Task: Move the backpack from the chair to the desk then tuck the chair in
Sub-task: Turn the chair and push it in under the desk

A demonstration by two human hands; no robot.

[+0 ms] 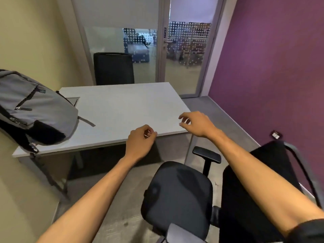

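Backpack well left of left hand

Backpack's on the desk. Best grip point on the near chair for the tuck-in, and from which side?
Judging from this view, take the chair by the top edge of its backrest, coming from behind it. The backrest stands nearest the person on the right, the seat faces the desk, and the seat is bare. Both the left hand and right hand are empty, so both could push from there.

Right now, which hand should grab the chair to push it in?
Probably the right hand. The chair and its backrest sit below the right arm, and the backpack is already on the desk.
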